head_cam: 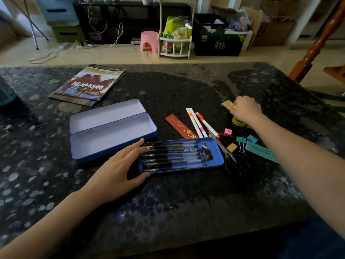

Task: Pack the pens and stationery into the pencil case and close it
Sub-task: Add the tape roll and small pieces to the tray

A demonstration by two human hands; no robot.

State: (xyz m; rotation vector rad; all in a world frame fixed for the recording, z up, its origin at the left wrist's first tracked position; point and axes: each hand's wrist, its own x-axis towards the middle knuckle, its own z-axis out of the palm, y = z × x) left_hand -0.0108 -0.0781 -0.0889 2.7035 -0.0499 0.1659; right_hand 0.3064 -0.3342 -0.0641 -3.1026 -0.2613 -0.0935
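Observation:
A blue tin pencil case [112, 135] lies open and empty at centre left, lid hinged back. In front of it sits a blue inner tray [217, 157] filled with several black pens [171, 156]. My left hand [119, 169] rests flat against the tray's left end, fingers straight. My right hand [244, 109] reaches to the far right and pinches a small tan eraser-like block [226, 104]. Loose near it lie three white markers [199, 124], a red ruler [180, 126], scissors [229, 157], a tape roll [238, 122], binder clips [246, 140], a teal ruler [261, 151] and a tan eraser [231, 147].
A magazine [87, 85] lies at the back left of the dark patterned table [168, 202]. A small pink block [228, 131] sits among the stationery. Beyond the table's far edge stand a pink stool [149, 42], a snack rack and boxes on the floor.

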